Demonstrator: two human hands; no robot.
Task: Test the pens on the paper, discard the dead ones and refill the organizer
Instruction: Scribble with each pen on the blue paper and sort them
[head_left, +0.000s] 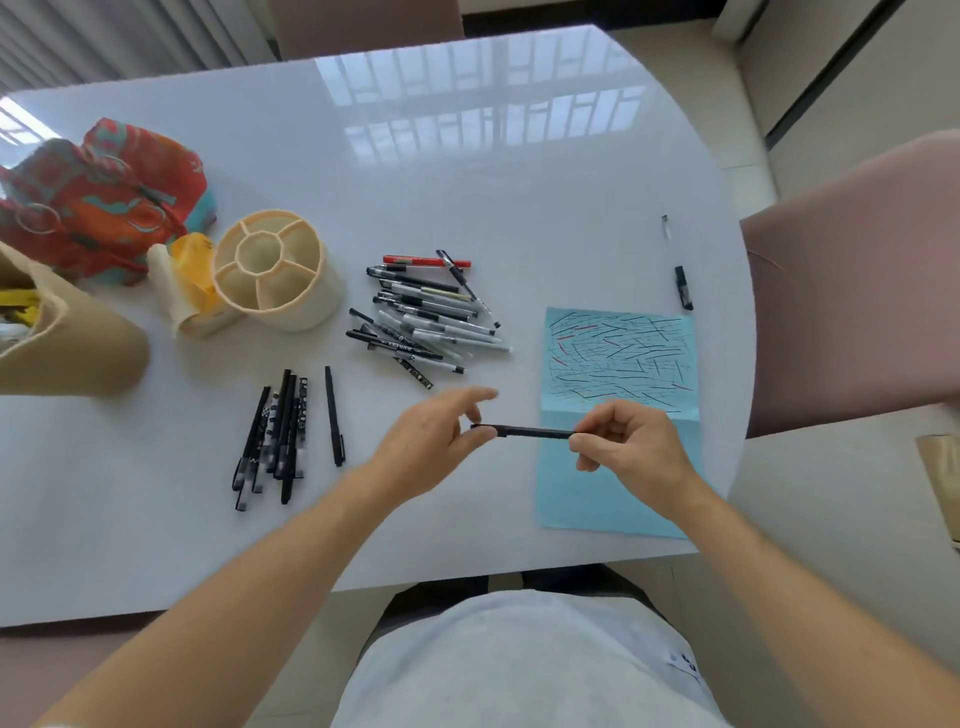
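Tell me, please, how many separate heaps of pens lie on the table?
2: a mixed heap right of the organizer, and a black bunch nearer the person. Pens beneath cannot be counted.

Your left hand (434, 441) and right hand (626, 441) are bare, with no rings, watch or bands showing, and both forearms run uncovered down to the bottom corners of the view, no sleeve reaching them. At six o'clock your torso wears a pale, light grey-white top (519, 665), plain except for a small dark printed mark near its five o'clock edge.
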